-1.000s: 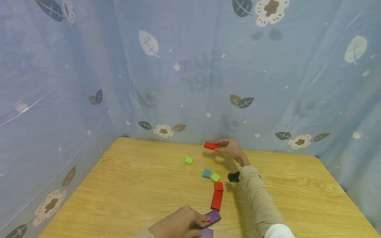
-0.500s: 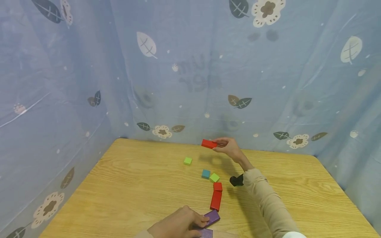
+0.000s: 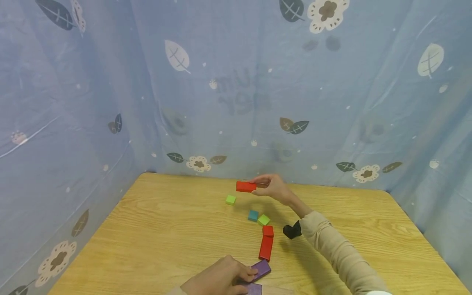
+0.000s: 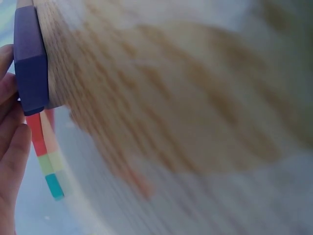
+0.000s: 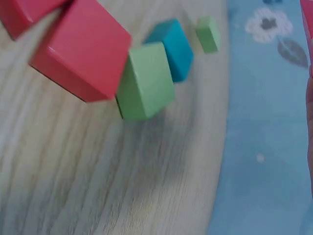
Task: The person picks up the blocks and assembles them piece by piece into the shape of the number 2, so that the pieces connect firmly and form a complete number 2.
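My right hand (image 3: pixel 274 190) pinches a red block (image 3: pixel 246 187) by one end, raised over the far part of the table; in the right wrist view, only a sliver of both shows at the right edge. At the near side, the bent fingers of my left hand (image 3: pixel 221 276) hold a purple block (image 3: pixel 262 269), with the thumb by a second purple block (image 3: pixel 254 289). In the left wrist view, fingertips lie against the purple block (image 4: pixel 32 58). Beyond it stand a long red block (image 3: pixel 266 248) and a shorter red one (image 3: pixel 268 231).
A green block (image 3: pixel 263 220) and a teal block (image 3: pixel 253 215) continue the line of blocks. Farther back lies another green block (image 3: pixel 230 200). A black device (image 3: pixel 292 230) hangs beneath the right sleeve. Blue patterned curtains (image 3: pixel 206 102) surround the wooden table (image 3: pixel 166 221).
My right hand has carried the red block leftward, with a small rise and then a dip toward the far green block. My left hand stays at the purple blocks.
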`<state>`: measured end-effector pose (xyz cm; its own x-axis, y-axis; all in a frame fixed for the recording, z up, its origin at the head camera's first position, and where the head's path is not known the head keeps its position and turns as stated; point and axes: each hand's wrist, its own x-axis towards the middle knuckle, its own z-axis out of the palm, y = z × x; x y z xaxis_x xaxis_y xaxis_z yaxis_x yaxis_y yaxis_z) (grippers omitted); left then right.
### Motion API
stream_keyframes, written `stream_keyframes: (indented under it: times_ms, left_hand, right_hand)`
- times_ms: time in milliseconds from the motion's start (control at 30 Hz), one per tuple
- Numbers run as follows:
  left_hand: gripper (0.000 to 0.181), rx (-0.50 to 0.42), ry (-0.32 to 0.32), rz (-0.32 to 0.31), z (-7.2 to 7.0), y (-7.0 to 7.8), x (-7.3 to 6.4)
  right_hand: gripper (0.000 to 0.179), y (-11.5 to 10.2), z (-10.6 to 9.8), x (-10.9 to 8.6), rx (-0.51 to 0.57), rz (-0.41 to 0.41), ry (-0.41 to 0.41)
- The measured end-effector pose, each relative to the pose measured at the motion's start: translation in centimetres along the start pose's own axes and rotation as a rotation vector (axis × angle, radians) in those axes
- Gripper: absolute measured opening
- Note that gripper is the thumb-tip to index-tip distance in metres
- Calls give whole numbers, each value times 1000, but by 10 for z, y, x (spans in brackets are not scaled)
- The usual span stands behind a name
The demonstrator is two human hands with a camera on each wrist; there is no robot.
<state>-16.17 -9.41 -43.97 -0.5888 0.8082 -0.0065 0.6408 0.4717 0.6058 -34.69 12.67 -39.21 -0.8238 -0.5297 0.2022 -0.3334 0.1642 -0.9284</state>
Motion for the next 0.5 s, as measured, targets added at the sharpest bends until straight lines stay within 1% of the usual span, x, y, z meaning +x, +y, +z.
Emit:
stream_keyframes:
  times_ms: [67, 167, 267, 400, 500]
  left_hand:
    - [31, -6, -2, -5, 0, 0, 0]
    - [31, -2, 6, 10, 1, 1, 0]
    - [31, 9, 10, 27, 1, 1, 0]
    - [31, 5, 1, -4, 1, 1, 0]
    - [32, 9, -2, -25, 2, 0, 1]
  right_hand:
    - [35, -3, 5, -1, -36, -18, -35]
    - [32, -4, 16, -4, -83, -64, -104]
    - [29, 4, 29, -6, -118, -115, -183]
    - [28, 8, 49, -9, -110, -150, -285]
    - [27, 9, 59, -10, -128, -148, -324]
